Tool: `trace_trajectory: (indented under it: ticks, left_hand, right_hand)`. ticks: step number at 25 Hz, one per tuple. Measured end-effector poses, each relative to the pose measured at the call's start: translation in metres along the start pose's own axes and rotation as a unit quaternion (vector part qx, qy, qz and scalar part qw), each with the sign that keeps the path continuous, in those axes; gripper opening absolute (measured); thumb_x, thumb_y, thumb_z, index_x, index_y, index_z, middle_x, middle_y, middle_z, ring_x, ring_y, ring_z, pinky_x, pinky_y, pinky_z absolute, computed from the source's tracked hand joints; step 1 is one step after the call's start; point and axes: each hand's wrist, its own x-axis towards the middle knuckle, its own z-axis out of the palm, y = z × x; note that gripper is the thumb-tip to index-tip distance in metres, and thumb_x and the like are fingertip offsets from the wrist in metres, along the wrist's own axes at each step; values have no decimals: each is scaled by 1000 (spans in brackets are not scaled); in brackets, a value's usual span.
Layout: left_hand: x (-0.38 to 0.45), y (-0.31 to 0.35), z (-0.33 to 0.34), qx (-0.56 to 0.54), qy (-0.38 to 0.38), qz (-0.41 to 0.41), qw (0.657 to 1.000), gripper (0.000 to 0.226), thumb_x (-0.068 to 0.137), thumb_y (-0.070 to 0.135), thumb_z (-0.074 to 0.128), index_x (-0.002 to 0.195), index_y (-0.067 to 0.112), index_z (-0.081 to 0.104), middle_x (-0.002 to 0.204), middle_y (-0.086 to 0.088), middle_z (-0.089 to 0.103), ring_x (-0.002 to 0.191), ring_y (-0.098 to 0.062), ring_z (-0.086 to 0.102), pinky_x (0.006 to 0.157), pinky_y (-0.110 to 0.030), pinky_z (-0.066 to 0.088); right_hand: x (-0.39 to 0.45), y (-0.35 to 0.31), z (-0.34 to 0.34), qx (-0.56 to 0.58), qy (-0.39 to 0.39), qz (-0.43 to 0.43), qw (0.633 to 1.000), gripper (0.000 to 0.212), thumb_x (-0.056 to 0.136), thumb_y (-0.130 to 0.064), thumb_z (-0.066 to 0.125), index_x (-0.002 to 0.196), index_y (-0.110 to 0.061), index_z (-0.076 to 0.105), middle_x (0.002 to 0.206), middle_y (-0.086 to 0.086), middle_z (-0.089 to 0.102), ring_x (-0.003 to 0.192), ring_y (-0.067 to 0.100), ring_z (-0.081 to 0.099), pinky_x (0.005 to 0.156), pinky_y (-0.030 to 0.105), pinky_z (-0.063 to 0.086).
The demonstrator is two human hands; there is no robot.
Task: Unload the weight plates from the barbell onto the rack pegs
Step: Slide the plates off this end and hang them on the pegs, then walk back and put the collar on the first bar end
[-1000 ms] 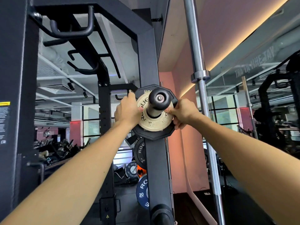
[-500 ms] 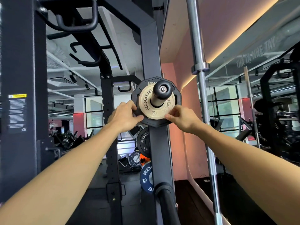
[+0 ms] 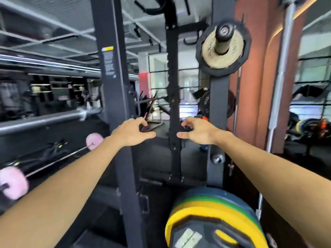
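A small tan plate (image 3: 211,51) sits on a rack peg (image 3: 223,33) at the upper right, in front of a larger black plate (image 3: 231,69). Both my hands hang in the air well below it, holding nothing. My left hand (image 3: 133,132) and my right hand (image 3: 198,131) have their fingers loosely curled and thumbs pointing toward each other. At the bottom, a stack of yellow (image 3: 198,211), green and blue plates (image 3: 211,191) sits close to me. A barbell sleeve (image 3: 44,119) runs in from the left.
Black rack uprights stand in front: one left of centre (image 3: 114,86), a thin one (image 3: 172,86) between my hands, one carrying the peg (image 3: 217,108). A steel bar (image 3: 281,77) stands upright at right. A light bar with pink plates (image 3: 12,182) lies at left.
Both hands have let go of the tan plate and dropped well below the peg. The view has swung down and left, bringing the coloured plates and barbell sleeve into sight.
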Motion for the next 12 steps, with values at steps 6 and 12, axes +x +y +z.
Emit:
trace_trajectory:
  ticks: [6,12]
  left_hand:
    - [-145,-103,47,5,-53,-175,983,63,69,75,59,121,38,53,127,-1,53,117,-25,53,102,-44,43]
    - [-291,-181,119,-51,-136,-315,938,58,75,68,62,123,38,52,134,-2,51,118,-23,53,99,-39,43]
  right_hand:
    - [-47,-23,149,11,-117,-30,993,54,75,-60,66,120,-33,53,133,-3,56,125,20,51,107,41,39]
    - [-124,-30,304,37,-272,3,961,58,76,-65,62,125,-35,51,139,-4,51,128,22,48,109,43,36]
